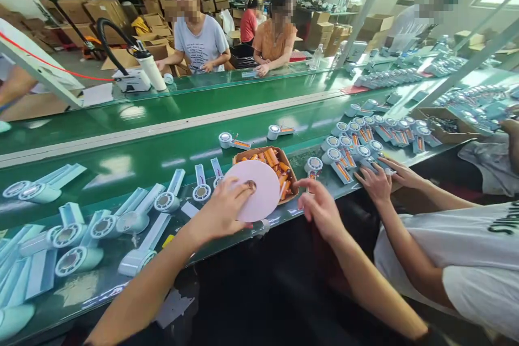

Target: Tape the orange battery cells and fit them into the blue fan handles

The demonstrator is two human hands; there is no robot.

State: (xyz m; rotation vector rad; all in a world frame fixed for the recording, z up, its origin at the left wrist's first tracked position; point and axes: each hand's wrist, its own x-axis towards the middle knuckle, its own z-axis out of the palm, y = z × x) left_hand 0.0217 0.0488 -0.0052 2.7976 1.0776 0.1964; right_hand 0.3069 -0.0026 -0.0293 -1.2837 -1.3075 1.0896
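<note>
My left hand (227, 208) is closed on a flat, pale pink roll (261, 189), its fingers hooked at the central hole and the thumb under the rim. The roll covers part of a cardboard box (292, 173) filled with orange cylinders (272, 158) that look like batteries. Just right of that box, my right hand (324, 211) hovers over the bench edge, index finger out and the others loosely bent, nothing visible in it. Light-blue fan-like casings (201, 192) lie left of the roll, and another casing (313, 166) is just beyond my right fingertips.
A co-worker's hands (377, 175) work at my right among several casings with orange cylinders (344, 151). More blue casings (81, 259) crowd the left. Behind runs a green conveyor belt (182, 132), with people (200, 38) seated across it. A parts box (446, 124) stands far right.
</note>
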